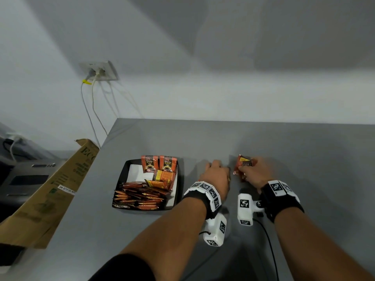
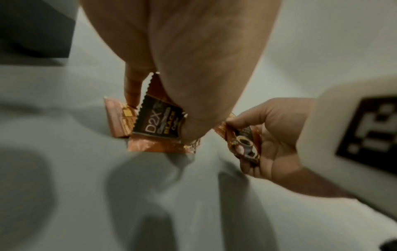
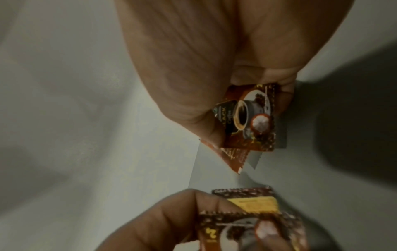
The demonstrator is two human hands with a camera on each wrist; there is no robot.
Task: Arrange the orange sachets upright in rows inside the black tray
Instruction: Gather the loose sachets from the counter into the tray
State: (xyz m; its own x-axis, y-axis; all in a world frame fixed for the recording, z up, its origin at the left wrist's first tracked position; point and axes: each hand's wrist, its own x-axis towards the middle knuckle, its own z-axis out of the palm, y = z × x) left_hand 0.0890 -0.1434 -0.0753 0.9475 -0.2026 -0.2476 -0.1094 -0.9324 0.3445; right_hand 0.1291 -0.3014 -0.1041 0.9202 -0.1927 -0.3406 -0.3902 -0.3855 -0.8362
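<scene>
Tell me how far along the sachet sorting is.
Partly done. The black tray has one packed row of sachets at its near end and two standing sachets at the back wall. Two loose sachets lie between them, not yet upright. In hand: the right hand grips a few sachets, and the left hand holds more on the table. Those still need placing.

sachets [image 1: 244,166]: glossy foil, serrated edges | table [image 1: 304,159]: smooth matt grey | box [image 1: 46,191]: brown cardboard
</scene>
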